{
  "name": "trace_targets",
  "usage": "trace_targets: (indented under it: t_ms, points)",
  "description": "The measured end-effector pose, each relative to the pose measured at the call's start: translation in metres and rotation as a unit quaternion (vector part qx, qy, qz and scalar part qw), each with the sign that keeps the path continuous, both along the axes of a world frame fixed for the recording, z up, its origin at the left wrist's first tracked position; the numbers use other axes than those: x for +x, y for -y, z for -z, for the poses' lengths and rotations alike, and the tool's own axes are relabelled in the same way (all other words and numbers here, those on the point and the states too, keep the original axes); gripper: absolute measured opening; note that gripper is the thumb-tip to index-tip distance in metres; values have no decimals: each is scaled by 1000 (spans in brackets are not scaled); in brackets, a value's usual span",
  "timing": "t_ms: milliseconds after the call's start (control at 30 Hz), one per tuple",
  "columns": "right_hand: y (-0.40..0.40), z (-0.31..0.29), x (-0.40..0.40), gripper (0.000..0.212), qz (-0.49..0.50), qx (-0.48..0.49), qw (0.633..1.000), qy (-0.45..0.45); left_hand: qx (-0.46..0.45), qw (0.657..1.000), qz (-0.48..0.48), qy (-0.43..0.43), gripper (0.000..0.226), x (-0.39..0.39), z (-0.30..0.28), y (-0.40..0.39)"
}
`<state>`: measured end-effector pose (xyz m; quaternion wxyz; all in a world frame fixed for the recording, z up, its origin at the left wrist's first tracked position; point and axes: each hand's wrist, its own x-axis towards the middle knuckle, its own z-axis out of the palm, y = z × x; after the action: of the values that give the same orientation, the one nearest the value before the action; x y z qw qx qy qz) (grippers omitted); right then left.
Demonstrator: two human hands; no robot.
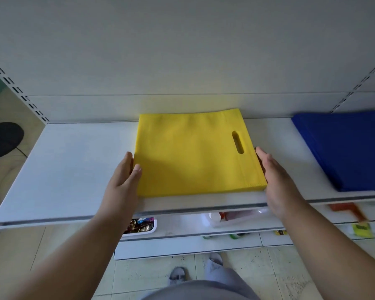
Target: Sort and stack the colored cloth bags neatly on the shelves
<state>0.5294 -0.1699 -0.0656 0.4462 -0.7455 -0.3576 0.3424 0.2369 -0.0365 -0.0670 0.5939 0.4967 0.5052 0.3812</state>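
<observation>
A stack of yellow cloth bags (193, 154) lies flat in the middle of the white shelf (69, 169), its cut-out handle slot toward the right. My left hand (125, 176) rests with straight fingers against the stack's left edge, thumb on its top. At the stack's right edge my right hand (275, 180) lies flat with straight fingers. A stack of blue cloth bags (344, 148) sits on the same shelf at the far right, apart from both hands.
The shelf's back panel rises right behind the bags, with slotted uprights (17, 89) at both sides. A lower shelf holds a white tray of sweets (139, 227) and other small goods (236, 216). My feet (195, 269) stand on the tiled floor below.
</observation>
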Motion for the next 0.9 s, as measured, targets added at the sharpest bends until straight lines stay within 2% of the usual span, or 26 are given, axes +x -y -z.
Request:
trace_targets:
  t_ms: [100, 267, 300, 367, 433, 500, 533, 700, 833, 900]
  points:
    - [-6, -12, -8, 78, 32, 0, 999, -36, 11, 1000, -5, -11, 50, 4, 0, -4]
    - [-2, -13, -6, 73, -1, -5, 1000, 1, 37, 997, -21, -63, 48, 7, -3, 0]
    - [1, -13, -4, 77, -18, -9, 999, 28, 42, 996, -31, -77, 49, 6, -2, 1]
    - [6, -9, 2, 95, -82, -33, 984, 155, 74, 990, -28, -117, 61, 1, 3, 6]
    - [8, -5, 5, 105, -145, -52, 948, 280, 132, 962, 33, -238, 80, -7, 8, 13]
    - [5, -3, 7, 101, -181, -32, 913, 364, 201, 909, 94, -353, 85, -8, 10, 18]
    - [3, -3, 9, 96, -190, -11, 900, 393, 219, 895, 106, -374, 81, -6, 8, 20]
    - [2, 4, 26, 76, -197, 31, 873, 445, 253, 872, 112, -405, 54, -8, 4, 14]
    - [11, 12, 37, 69, -206, 68, 854, 473, 250, 873, 109, -403, 50, -11, 2, 13]
    - [14, 15, 41, 63, -217, 91, 832, 502, 257, 867, 119, -411, 53, -15, 1, 10]
